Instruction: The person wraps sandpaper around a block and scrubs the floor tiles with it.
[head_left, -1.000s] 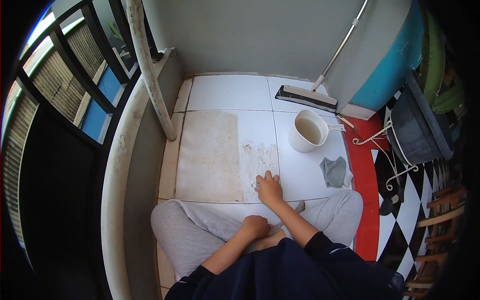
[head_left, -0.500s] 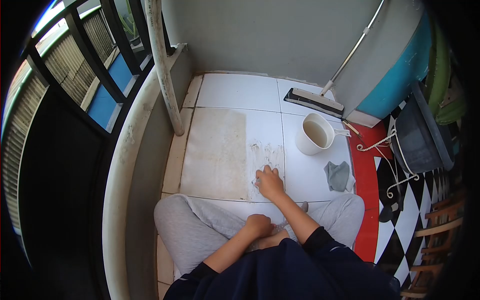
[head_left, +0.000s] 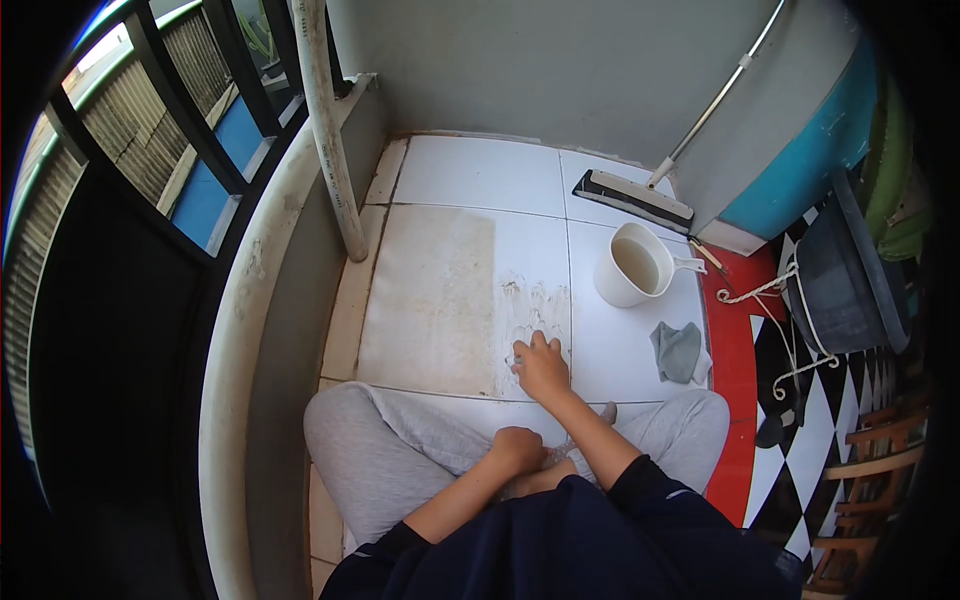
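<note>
Right hand (head_left: 542, 368) has edged slightly farther left of the white dipper (head_left: 618, 290) since a second ago. Its fingers curl round a pale item (head_left: 514, 361), mostly hidden, at the smeared floor tile (head_left: 465, 300) left of the dipper; tile's left part stained brownish. Left hand (head_left: 518, 450) curled, person's side of the dipper; cannot tell if gripping anything. Grey cloth (head_left: 677, 352) lies just nearer the person than the dipper; floor squeegee (head_left: 632, 200) just beyond it.
</note>
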